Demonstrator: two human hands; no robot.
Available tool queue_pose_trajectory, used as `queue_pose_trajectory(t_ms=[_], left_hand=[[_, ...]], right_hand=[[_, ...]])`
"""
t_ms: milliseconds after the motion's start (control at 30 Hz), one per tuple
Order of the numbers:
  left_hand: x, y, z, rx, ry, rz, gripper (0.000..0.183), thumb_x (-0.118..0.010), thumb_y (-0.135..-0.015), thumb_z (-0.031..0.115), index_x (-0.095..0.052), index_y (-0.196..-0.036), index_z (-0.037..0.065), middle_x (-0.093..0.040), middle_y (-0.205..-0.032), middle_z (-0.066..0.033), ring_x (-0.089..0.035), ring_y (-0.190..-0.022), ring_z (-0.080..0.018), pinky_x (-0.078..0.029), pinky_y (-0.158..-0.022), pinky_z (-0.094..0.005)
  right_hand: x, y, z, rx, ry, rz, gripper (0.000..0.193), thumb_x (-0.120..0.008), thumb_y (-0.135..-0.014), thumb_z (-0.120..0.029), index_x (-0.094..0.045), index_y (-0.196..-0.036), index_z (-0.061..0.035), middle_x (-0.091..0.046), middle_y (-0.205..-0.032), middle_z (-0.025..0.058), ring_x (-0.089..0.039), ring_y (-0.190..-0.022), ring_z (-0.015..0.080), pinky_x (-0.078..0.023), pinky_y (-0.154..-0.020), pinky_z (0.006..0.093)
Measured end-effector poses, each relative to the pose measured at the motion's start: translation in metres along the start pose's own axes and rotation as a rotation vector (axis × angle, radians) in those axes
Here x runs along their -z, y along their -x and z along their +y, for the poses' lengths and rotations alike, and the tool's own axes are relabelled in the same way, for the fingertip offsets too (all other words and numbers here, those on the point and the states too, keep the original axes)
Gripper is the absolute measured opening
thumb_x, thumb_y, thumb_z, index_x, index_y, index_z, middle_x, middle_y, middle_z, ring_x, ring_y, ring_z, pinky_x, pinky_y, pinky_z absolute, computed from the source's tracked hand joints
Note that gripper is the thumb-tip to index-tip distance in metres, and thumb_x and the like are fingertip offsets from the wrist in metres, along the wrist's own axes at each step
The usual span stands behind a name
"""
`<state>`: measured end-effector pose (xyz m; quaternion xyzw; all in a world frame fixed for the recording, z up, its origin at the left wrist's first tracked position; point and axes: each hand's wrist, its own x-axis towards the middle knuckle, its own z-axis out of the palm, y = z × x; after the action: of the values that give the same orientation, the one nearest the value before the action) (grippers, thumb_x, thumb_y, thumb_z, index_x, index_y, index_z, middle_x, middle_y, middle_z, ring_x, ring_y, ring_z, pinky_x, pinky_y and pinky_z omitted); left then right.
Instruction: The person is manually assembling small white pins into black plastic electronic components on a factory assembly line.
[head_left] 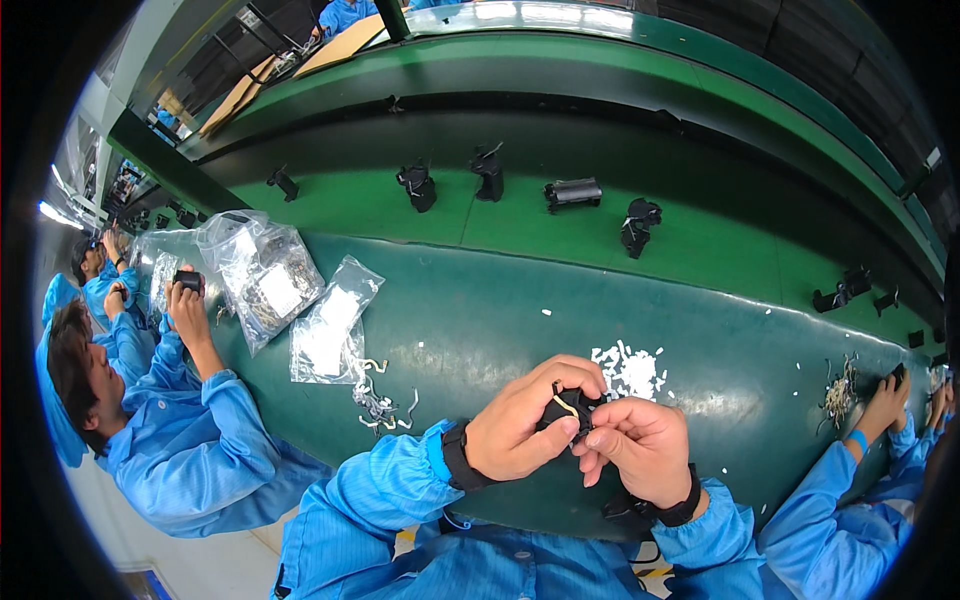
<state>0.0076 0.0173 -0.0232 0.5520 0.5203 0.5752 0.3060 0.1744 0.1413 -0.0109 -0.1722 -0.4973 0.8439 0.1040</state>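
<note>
My left hand (pixel 522 425) is wrapped around a small black plastic part (pixel 581 408), held up over the bench. A cream-coloured wire (pixel 564 401) runs across the face of this part. From the other side, my right hand (pixel 640 447) pinches the part's right edge between thumb and fingers; whatever lies between those fingertips is hidden. Just beyond my hands lies a scattered pile of small white pieces (pixel 630 372). To the left of my left hand sits a loose bunch of short wires (pixel 380 407). Another black part (pixel 626 507) is partly visible below my right wrist.
Clear plastic bags (pixel 262 280) lie at the left of the green bench (pixel 470 330). Several black parts (pixel 488 174) stand on the bright green strip (pixel 450 222) behind. A co-worker at the left (pixel 190 430) holds a black part; another's hand (pixel 880 408) works at the right beside wires (pixel 840 393).
</note>
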Motion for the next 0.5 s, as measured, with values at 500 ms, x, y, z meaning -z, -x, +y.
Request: queue_pose_trajectory(t_ms=[500], left_hand=[[-0.006,0.001,0.003,0.019,0.0,0.074,0.028,-0.041,-0.103,0.017,-0.053,-0.12,-0.003,-0.061,-0.119,-0.0242,-0.061,-0.11,-0.0321,-0.047,-0.098,-0.0422]], right_hand=[[-0.01,0.006,0.011,0.056,-0.104,0.018,0.012,-0.067,-0.094,0.002,-0.066,-0.105,0.0068,-0.074,-0.092,0.0175,-0.072,-0.074,0.0174,-0.062,-0.059,0.0298]])
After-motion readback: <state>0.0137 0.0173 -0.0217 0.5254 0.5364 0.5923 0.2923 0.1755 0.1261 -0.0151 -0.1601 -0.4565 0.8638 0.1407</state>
